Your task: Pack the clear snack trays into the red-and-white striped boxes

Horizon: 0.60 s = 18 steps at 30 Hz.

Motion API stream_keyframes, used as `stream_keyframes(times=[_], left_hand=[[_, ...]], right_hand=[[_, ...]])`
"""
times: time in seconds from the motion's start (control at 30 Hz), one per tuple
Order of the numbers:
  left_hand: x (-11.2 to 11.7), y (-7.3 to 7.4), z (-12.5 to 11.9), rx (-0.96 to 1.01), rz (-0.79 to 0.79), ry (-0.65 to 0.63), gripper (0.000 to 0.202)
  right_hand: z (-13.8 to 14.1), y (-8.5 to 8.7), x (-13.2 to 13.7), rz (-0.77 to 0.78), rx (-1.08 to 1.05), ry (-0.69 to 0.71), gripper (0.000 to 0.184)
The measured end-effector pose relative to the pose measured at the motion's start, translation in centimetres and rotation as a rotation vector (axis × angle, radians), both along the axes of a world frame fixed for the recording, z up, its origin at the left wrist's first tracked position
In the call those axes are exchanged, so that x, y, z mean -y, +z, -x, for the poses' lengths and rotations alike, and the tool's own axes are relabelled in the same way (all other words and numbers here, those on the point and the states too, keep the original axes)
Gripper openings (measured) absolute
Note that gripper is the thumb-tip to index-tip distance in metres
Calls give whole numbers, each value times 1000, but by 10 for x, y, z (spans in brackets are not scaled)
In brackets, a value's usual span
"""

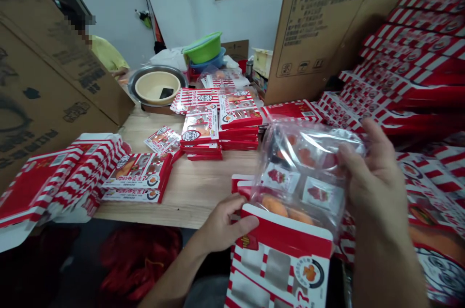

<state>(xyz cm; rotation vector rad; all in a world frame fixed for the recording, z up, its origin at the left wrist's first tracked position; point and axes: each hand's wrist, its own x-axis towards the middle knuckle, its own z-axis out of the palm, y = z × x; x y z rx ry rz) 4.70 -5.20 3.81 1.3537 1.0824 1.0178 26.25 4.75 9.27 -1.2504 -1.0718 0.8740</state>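
My left hand (227,225) grips the upper left edge of a red-and-white window box (279,269), its thumb lying over the front. The box tilts toward me with its top end open. My right hand (374,172) pinches the right side of a clear plastic pack (308,153). Inside the pack are orange-brown toy food pieces and small printed sachets. The lower end of the pack sits in the box mouth; the rest stands out above it. Whether the pack's bottom goes deep into the box is hidden by the printed front.
Stacked boxes (238,109) stand mid-table, with two more (138,172) at left beside flattened cartons (61,172). A cream basin (157,86) and a green basin (203,47) are behind. Large cardboard (312,17) and piled boxes (417,66) bound the right. A person in a yellow top (107,53) is behind the left cardboard.
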Motion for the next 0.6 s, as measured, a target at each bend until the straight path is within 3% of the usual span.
stream_keyframes(times=[0.07, 0.13, 0.2, 0.27, 0.37, 0.43, 0.5, 0.53, 0.6], left_hand=[[5, -8, -8, 114, 87, 71, 31], [9, -18, -13, 237, 111, 195, 47], [11, -25, -14, 311, 67, 336, 54], [12, -30, -11, 343, 36, 405, 43], [18, -32, -6, 342, 35, 380, 36], [25, -30, -4, 271, 80, 307, 31], [30, -25, 0, 171, 134, 238, 23], [31, -21, 5, 128, 155, 248, 25], [27, -12, 24, 33, 160, 428, 34]], right_hand=[[-1, -2, -3, 61, 25, 127, 48], [-3, -14, 3, 152, 83, 391, 34], [-5, -34, 15, 212, 176, 646, 37], [-8, -54, 30, 199, 193, 795, 48], [-9, -71, 52, 267, 134, 878, 47], [-6, -69, 61, 378, 89, 933, 37], [0, -62, 64, 395, 79, 978, 33], [3, -59, 62, 353, 91, 968, 35], [7, -59, 55, 228, 144, 797, 42]])
